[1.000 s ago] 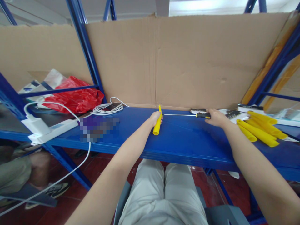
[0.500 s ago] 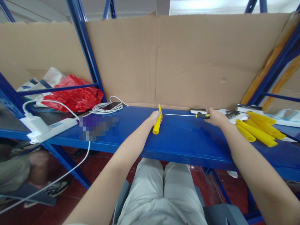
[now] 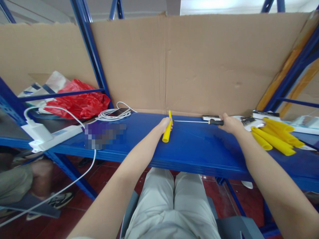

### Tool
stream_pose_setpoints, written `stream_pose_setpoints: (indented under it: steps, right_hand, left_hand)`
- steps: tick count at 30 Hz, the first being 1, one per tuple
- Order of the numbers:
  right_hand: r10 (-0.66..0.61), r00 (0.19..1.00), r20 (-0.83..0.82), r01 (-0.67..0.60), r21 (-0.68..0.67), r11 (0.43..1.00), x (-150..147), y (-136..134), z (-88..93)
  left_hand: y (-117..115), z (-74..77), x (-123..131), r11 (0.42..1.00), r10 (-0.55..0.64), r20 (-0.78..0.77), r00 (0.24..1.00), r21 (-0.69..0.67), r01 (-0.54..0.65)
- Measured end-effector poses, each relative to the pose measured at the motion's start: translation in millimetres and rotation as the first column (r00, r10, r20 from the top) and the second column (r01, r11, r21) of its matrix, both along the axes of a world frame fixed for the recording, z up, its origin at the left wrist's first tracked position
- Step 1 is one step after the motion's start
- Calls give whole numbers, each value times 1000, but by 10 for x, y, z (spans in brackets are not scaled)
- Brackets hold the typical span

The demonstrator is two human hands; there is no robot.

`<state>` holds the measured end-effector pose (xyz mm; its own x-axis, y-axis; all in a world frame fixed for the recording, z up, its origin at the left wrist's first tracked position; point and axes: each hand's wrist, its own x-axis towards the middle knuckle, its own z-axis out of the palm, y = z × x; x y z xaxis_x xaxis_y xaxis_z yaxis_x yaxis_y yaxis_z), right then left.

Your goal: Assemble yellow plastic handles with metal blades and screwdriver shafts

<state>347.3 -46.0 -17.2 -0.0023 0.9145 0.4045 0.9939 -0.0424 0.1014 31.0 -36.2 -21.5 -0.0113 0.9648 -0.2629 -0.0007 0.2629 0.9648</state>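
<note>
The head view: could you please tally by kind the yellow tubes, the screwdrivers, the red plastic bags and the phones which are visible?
Yellow tube in the left hand: 1
Yellow tubes in the overlapping pile: at least 4
Screwdriver in the right hand: 1
Red plastic bag: 1
Phone: 1
Total: at least 8

A crumpled red bag [image 3: 84, 105] lies beside a blue post [image 3: 90, 43]. In front of the bag sits a white power strip [image 3: 66, 136]; right of the bag, a phone [image 3: 121, 112] and a coiled cable [image 3: 104, 115]; behind the bag, a cardboard sheet [image 3: 42, 49].
</note>
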Motion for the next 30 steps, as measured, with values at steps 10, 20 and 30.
stream_pose_setpoints:
  steps: [10,20,30]
  right_hand:
    - [167,986,17,-167,84,982,125,139,-77]
    - [-21,997,-71,21,4,1000,0,34,-24]
    - [207,978,-28,-205,73,976,150,145,-55]
  left_hand:
    - [-11,9,0,1000,7,1,1000,-6,-7]
    - [-27,17,-11,1000,-24,7,1000,-7,24]
    - [-54,40,-3,1000,-17,-9,1000,-16,17]
